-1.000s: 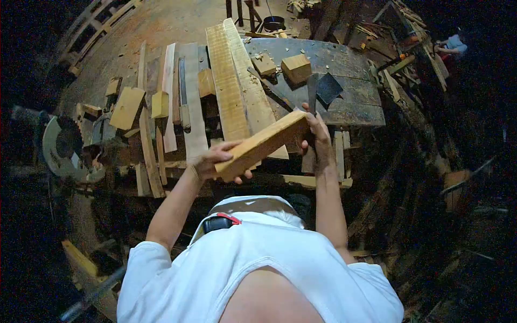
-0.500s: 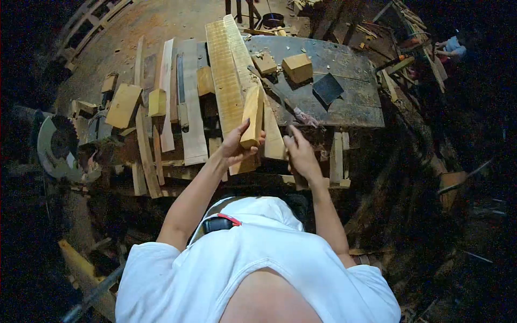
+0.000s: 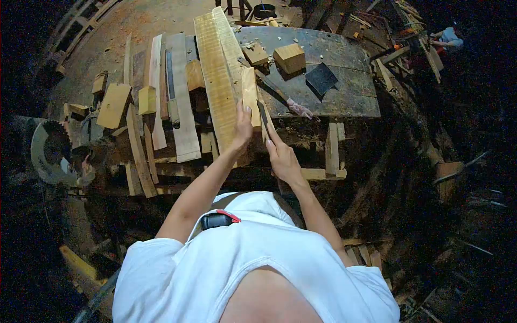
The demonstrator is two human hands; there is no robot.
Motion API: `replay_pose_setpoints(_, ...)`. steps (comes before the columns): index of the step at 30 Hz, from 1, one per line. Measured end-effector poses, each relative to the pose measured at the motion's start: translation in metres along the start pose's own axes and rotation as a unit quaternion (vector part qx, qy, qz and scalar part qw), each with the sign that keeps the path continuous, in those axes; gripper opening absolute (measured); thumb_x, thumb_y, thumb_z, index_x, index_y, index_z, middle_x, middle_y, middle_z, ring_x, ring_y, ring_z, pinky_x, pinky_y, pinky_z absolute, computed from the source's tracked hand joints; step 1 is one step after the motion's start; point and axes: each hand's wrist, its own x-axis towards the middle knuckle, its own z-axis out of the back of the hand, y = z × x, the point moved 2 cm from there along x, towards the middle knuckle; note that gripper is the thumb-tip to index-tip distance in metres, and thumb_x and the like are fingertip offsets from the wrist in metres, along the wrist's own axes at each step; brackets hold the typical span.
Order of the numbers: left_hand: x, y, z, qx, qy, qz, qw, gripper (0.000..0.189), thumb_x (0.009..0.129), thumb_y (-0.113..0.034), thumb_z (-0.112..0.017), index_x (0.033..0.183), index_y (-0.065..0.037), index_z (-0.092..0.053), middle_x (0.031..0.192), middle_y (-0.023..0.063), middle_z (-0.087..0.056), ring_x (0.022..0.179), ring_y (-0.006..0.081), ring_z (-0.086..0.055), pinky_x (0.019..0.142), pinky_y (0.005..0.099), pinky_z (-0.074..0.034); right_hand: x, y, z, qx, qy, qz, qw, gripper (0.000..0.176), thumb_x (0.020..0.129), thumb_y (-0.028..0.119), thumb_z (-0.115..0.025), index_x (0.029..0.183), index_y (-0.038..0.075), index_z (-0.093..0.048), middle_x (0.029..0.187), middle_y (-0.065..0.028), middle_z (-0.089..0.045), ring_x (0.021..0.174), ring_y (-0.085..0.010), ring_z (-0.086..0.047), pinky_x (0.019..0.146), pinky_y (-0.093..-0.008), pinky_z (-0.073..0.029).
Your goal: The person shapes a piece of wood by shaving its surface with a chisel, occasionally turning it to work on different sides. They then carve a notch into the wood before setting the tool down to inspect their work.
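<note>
Just right of the long board point(image 3: 212, 70), we are gripping a wood block point(image 3: 249, 89) in our left hand point(image 3: 243, 127) and grasping a dark tool point(image 3: 262, 112) at its side in our right hand point(image 3: 285, 161); with fingers point(image 3: 247, 110) lying so near, we are risking a scrape if either is slipping.

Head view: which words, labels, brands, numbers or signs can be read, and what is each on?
None can be read.
Wooden block and dark tool: no lettering visible.
Black case at the waist: too small to read any marking.
Round toothed blade: too dark and blurred to tell.
</note>
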Motion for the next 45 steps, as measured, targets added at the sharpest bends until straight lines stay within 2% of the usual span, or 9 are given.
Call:
replay_pose_setpoints(6, -0.005, -0.011, -0.016, 0.034, -0.047, 0.060, 0.997, 0.056, 0.100, -0.028, -0.029, 0.144, 0.003, -0.018, 0.149, 0.0217, -0.021, 0.141, 0.0316, -0.014, 0.114, 0.0354, -0.012, -0.037, 0.006, 0.006, -0.040, 0.015, -0.003, 0.999, 0.049, 0.095, 0.023, -0.042, 0.141, 0.013, -0.033, 0.091, -0.0331, -0.059, 0.085, -0.0490, -0.057, 0.074, -0.0541, -0.047)
replay_pose_setpoints(10, -0.007, -0.011, -0.015, 0.020, -0.043, 0.061, 0.997, 0.055, 0.100, -0.028, -0.030, 0.144, 0.003, -0.018, 0.149, 0.0213, -0.022, 0.140, 0.0311, -0.015, 0.114, 0.0351, -0.012, 0.003, 0.007, 0.004, -0.078, -0.007, 0.007, 0.997, 0.048, 0.094, 0.021, -0.043, 0.141, 0.013, -0.034, 0.082, -0.0316, -0.060, 0.077, -0.0489, -0.058, 0.071, -0.0557, -0.047)
replay_pose_setpoints(16, 0.006, -0.012, -0.015, -0.001, -0.048, 0.054, 0.997, 0.054, 0.100, -0.028, -0.030, 0.144, 0.002, -0.019, 0.149, 0.0205, -0.023, 0.139, 0.0300, -0.018, 0.114, 0.0345, -0.014, -0.029, 0.012, 0.001, -0.103, -0.001, 0.025, 0.994, 0.047, 0.094, 0.021, -0.042, 0.141, 0.015, -0.035, 0.087, -0.0320, -0.060, 0.082, -0.0481, -0.059, 0.073, -0.0554, -0.047)
replay_pose_setpoints(20, -0.005, -0.011, -0.017, -0.022, -0.038, 0.064, 0.997, 0.054, 0.100, -0.027, -0.030, 0.144, 0.002, -0.019, 0.148, 0.0200, -0.024, 0.138, 0.0293, -0.019, 0.113, 0.0340, -0.015, -0.011, 0.009, 0.003, -0.111, -0.007, 0.035, 0.993, 0.051, 0.094, 0.017, -0.043, 0.144, 0.017, -0.030, 0.082, -0.0336, -0.058, 0.080, -0.0491, -0.057, 0.069, -0.0541, -0.044)
replay_pose_setpoints(23, -0.002, -0.012, -0.019, -0.031, -0.028, 0.058, 0.997, 0.054, 0.100, -0.027, -0.030, 0.144, 0.002, -0.020, 0.148, 0.0196, -0.024, 0.138, 0.0288, -0.020, 0.113, 0.0337, -0.015, 0.011, 0.025, 0.001, -0.138, -0.003, -0.025, 0.990, 0.052, 0.094, 0.016, -0.044, 0.144, 0.017, -0.031, 0.085, -0.0337, -0.059, 0.082, -0.0489, -0.058, 0.071, -0.0549, -0.045)
replay_pose_setpoints(29, -0.010, -0.011, -0.013, -0.051, -0.039, 0.058, 0.996, 0.053, 0.100, -0.027, -0.030, 0.144, 0.001, -0.021, 0.148, 0.0189, -0.025, 0.137, 0.0277, -0.023, 0.113, 0.0331, -0.017, -0.031, 0.017, -0.004, -0.150, 0.027, 0.006, 0.988, 0.048, 0.095, 0.019, -0.041, 0.142, 0.015, -0.033, 0.091, -0.0328, -0.059, 0.083, -0.0494, -0.057, 0.073, -0.0554, -0.045)
replay_pose_setpoints(35, -0.021, -0.011, -0.010, -0.075, -0.018, 0.050, 0.996, 0.052, 0.100, -0.027, -0.030, 0.144, 0.000, -0.021, 0.148, 0.0181, -0.027, 0.136, 0.0266, -0.025, 0.112, 0.0325, -0.018, 0.031, 0.022, -0.006, -0.131, -0.010, -0.023, 0.991, 0.047, 0.096, 0.024, -0.037, 0.142, 0.015, -0.032, 0.089, -0.0327, -0.059, 0.084, -0.0493, -0.057, 0.073, -0.0556, -0.044)
replay_pose_setpoints(40, -0.009, -0.011, -0.010, -0.092, -0.033, 0.041, 0.994, 0.052, 0.101, -0.026, -0.030, 0.144, 0.000, -0.022, 0.147, 0.0174, -0.028, 0.135, 0.0257, -0.027, 0.112, 0.0320, -0.019, -0.019, 0.026, -0.004, -0.137, 0.011, 0.003, 0.990, 0.047, 0.095, 0.021, -0.040, 0.141, 0.018, -0.033, 0.091, -0.0324, -0.059, 0.086, -0.0489, -0.057, 0.076, -0.0555, -0.044)
replay_pose_setpoints(45, -0.012, -0.010, -0.009, -0.113, 0.000, 0.035, 0.993, 0.051, 0.101, -0.026, -0.030, 0.144, -0.001, -0.023, 0.147, 0.0168, -0.029, 0.134, 0.0249, -0.029, 0.111, 0.0315, -0.020, 0.036, 0.022, -0.001, -0.130, -0.010, -0.013, 0.991, 0.046, 0.096, 0.024, -0.040, 0.141, 0.017, -0.034, 0.091, -0.0329, -0.059, 0.087, -0.0491, -0.056, 0.076, -0.0554, -0.044)
